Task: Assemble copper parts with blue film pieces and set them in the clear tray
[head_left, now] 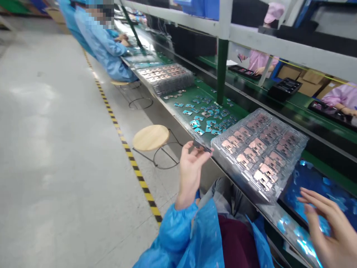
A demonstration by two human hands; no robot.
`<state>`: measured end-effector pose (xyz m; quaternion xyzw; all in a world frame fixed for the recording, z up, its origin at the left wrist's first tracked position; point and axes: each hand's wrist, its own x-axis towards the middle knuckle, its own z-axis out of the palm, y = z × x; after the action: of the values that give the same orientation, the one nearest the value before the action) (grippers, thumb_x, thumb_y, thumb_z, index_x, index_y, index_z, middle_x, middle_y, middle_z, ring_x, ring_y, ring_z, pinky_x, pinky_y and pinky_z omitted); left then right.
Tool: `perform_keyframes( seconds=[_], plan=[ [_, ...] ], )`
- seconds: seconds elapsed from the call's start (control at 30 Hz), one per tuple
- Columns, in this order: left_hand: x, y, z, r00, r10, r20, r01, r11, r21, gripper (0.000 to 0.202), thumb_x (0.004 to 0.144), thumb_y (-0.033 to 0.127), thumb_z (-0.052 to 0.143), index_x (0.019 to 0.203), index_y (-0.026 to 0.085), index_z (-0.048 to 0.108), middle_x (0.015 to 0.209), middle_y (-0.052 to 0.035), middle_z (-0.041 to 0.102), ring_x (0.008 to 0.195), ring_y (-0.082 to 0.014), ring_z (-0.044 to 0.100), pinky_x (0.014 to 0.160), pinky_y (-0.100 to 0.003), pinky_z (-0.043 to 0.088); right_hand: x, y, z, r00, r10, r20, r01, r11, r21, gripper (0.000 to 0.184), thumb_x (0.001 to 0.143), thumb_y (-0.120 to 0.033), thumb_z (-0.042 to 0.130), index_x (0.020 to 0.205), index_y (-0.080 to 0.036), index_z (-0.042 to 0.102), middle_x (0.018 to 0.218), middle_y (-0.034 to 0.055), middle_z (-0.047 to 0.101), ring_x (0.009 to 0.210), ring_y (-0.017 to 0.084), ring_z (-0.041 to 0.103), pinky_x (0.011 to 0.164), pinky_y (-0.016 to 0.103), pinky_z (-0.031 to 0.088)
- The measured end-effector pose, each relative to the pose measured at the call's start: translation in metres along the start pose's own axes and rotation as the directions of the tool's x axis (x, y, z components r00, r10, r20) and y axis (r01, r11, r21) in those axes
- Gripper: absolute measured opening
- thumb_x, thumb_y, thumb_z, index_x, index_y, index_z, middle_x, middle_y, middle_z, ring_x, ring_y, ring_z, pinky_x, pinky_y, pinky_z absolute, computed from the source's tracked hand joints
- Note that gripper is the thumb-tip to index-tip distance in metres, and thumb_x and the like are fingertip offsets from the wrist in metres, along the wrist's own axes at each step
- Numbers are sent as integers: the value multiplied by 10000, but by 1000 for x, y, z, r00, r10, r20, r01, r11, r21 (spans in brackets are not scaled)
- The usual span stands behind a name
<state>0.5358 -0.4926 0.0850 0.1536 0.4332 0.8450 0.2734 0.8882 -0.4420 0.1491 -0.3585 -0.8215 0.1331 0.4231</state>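
Observation:
My left hand (192,163) is raised at the bench's front edge, fingers pinched on a small dark flat part (203,146). Just right of it lies a stack of clear plastic trays (260,152) filled with copper-coloured parts. My right hand (329,227) hovers at the lower right with its fingers stretched out and holds nothing, over a dark tray with blue film (315,182). Several small blue-filmed parts (208,117) lie scattered on the green bench beyond my left hand.
A round wooden stool (151,137) stands on the floor left of the bench beside a yellow-black floor stripe (125,143). Another tray stack (167,77) sits further along. A person in blue (107,44) works beyond it; people in pink (262,56) sit across the line.

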Motion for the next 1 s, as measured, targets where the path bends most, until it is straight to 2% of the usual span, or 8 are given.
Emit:
perform_keyframes(
  seconds=[0.13, 0.27, 0.47, 0.6, 0.7, 0.8, 0.9, 1.0],
  plan=[
    [-86, 0, 69, 935, -218, 280, 235, 972, -26, 645, 707, 197, 1025, 1186, 228, 594, 1081, -48, 790, 976, -202, 780, 911, -309, 632, 9, -25, 31, 995, -35, 98, 13, 977, 215, 311, 1075, -227, 693, 1385, -248, 707, 1281, 101, 764, 998, 237, 760, 776, 343, 630],
    [-126, -14, 111, 845, -381, 376, 417, 909, -17, 459, 764, 234, 982, 1095, 196, 666, 1052, -49, 794, 989, -209, 769, 957, -332, 620, 9, -27, 47, 998, 54, 30, -61, 951, 304, 303, 1059, -213, 730, 1357, -266, 708, 1229, 80, 766, 957, 208, 748, 762, 314, 639],
    [-133, -30, 120, 758, -522, 391, 549, 834, 50, 340, 701, 265, 1014, 879, 167, 740, 884, -10, 728, 868, -156, 692, 859, -260, 572, -6, -8, 43, 972, 234, 22, -219, 867, 448, 179, 1036, -261, 774, 1214, -274, 760, 1129, 59, 770, 994, 213, 738, 739, 296, 618],
    [-138, -37, 121, 701, -593, 396, 623, 779, 64, 361, 699, 291, 1026, 873, 179, 730, 902, 2, 709, 862, -137, 668, 847, -246, 576, -13, 1, 45, 976, 218, -27, -179, 861, 477, 72, 1022, -272, 789, 1089, -248, 775, 1088, 77, 773, 996, 221, 738, 690, 296, 602],
    [-139, -37, 118, 719, -549, 426, 546, 826, 141, 341, 736, 266, 1000, 853, 194, 689, 923, 4, 700, 896, -143, 683, 861, -240, 587, -16, 3, 43, 974, 220, -58, -168, 866, 471, 31, 1038, -257, 753, 1057, -236, 765, 1024, 68, 776, 921, 199, 735, 661, 288, 594],
    [-139, -31, 113, 789, -384, 479, 267, 918, 295, 245, 820, 249, 942, 908, 208, 717, 940, -9, 723, 923, -158, 719, 871, -240, 603, -18, 3, 36, 965, 256, -57, -201, 861, 468, 24, 1045, -234, 717, 1043, -228, 740, 983, 55, 763, 858, 176, 715, 641, 272, 584],
    [-141, -26, 110, 826, -231, 515, -36, 889, 456, 139, 906, 252, 874, 1019, 215, 802, 982, -39, 770, 953, -188, 752, 921, -280, 626, -18, 2, 28, 969, 228, -89, -165, 878, 449, 28, 1050, -225, 701, 1058, -221, 727, 964, 51, 739, 828, 170, 689, 621, 265, 579],
    [-145, -26, 110, 826, -216, 521, -102, 851, 515, 129, 928, 275, 858, 1046, 224, 846, 987, -46, 791, 930, -204, 766, 908, -302, 645, -19, 4, 23, 975, 194, -111, -132, 899, 418, 74, 1040, -256, 756, 1095, -210, 738, 985, 58, 748, 843, 177, 691, 657, 278, 601]
  ],
)
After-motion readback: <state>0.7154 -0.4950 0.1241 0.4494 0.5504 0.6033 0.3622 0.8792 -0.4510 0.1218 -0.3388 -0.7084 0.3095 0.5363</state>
